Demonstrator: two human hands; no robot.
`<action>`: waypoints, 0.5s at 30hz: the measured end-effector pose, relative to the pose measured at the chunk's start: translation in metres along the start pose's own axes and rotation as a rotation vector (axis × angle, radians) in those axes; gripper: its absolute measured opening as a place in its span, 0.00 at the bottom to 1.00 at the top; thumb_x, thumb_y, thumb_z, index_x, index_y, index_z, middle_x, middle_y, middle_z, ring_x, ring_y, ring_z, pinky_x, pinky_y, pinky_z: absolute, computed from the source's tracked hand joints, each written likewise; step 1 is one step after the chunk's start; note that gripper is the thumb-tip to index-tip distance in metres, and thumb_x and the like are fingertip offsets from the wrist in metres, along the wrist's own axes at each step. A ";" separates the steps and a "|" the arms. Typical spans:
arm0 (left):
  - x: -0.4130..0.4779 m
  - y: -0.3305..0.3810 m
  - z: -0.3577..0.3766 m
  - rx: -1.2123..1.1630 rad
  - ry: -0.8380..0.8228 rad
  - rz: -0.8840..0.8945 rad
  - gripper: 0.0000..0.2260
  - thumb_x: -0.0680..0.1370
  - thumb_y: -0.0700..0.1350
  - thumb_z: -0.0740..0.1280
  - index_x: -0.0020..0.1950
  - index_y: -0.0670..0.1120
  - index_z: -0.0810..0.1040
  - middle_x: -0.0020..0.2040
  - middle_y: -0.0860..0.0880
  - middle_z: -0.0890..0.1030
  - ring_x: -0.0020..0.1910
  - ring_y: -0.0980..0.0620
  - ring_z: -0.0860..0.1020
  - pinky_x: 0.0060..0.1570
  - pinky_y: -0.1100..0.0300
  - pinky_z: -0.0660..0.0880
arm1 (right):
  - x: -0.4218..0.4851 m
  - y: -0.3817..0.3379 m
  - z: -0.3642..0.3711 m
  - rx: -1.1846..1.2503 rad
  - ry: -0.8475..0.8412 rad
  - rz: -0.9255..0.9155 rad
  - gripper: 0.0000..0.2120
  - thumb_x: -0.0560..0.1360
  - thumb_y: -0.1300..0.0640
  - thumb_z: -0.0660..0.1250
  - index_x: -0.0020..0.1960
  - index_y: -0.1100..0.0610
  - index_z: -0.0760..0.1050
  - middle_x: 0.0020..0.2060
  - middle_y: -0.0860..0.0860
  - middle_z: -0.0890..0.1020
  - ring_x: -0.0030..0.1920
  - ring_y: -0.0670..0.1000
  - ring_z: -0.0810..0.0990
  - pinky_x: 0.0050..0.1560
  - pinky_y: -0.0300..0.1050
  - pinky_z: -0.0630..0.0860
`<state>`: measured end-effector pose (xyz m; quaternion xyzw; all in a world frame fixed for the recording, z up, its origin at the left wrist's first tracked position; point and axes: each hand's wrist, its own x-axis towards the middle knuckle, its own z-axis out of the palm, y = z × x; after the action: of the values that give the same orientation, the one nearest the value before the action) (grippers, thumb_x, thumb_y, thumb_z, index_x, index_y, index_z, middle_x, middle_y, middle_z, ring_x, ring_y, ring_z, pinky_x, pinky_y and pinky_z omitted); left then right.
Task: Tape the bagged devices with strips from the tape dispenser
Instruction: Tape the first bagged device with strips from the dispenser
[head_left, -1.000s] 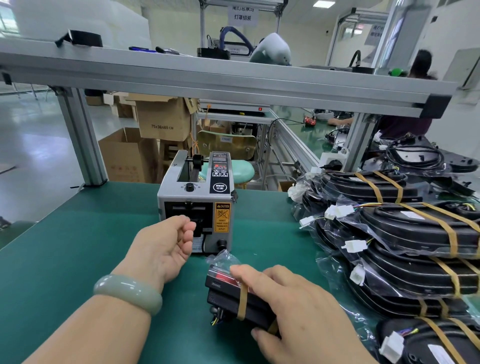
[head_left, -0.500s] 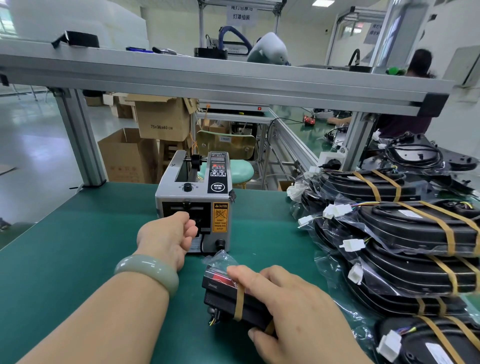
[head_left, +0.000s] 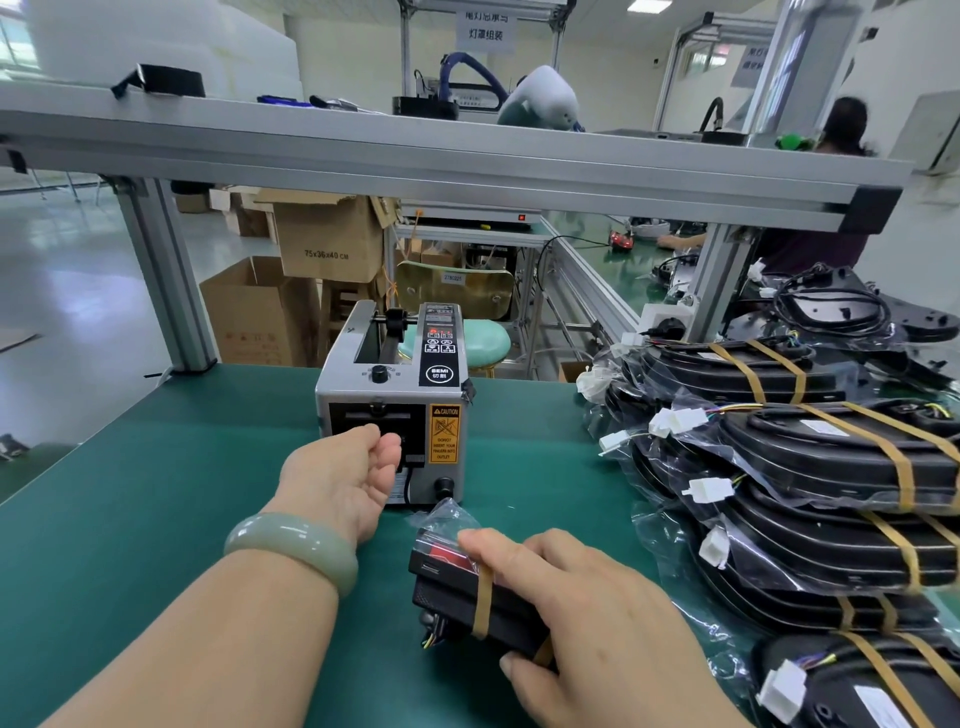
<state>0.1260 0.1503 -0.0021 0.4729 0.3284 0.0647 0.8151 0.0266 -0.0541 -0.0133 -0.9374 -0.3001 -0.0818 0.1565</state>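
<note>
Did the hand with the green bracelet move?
Yes. The left hand moved forward to the tape dispenser, its fingers now at the outlet.

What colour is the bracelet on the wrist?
The bracelet is pale milky green, like jade. The head view shows it clearly on the left wrist.

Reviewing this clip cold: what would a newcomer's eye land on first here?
Probably the grey tape dispenser in the middle of the green table, with the left hand reaching to its front outlet. Just nearer, the right hand presses down a small bagged device that already carries a tan tape strip. On the right, a big pile of taped black bagged devices fills the table edge.
</note>
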 end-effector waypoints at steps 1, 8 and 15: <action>0.000 0.001 0.001 -0.009 0.013 0.002 0.10 0.81 0.40 0.63 0.40 0.42 0.73 0.36 0.47 0.78 0.16 0.62 0.72 0.17 0.73 0.67 | 0.000 0.000 0.000 -0.001 0.000 -0.001 0.41 0.69 0.45 0.64 0.64 0.23 0.36 0.58 0.38 0.66 0.57 0.45 0.70 0.51 0.39 0.66; 0.009 -0.002 0.004 -0.025 0.109 0.005 0.05 0.79 0.41 0.65 0.45 0.41 0.77 0.37 0.48 0.80 0.29 0.58 0.76 0.17 0.72 0.66 | -0.001 -0.001 -0.001 0.006 -0.003 -0.012 0.40 0.69 0.45 0.64 0.64 0.25 0.37 0.58 0.38 0.66 0.57 0.46 0.70 0.53 0.40 0.67; 0.005 -0.003 0.005 0.026 0.156 0.040 0.07 0.79 0.42 0.63 0.41 0.44 0.75 0.34 0.51 0.77 0.27 0.59 0.73 0.17 0.73 0.65 | 0.000 0.001 -0.001 0.012 0.004 -0.012 0.40 0.69 0.45 0.65 0.64 0.24 0.37 0.57 0.38 0.67 0.57 0.46 0.70 0.52 0.40 0.66</action>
<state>0.1322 0.1470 -0.0048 0.4836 0.3819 0.1133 0.7794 0.0265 -0.0551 -0.0128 -0.9345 -0.3058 -0.0826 0.1624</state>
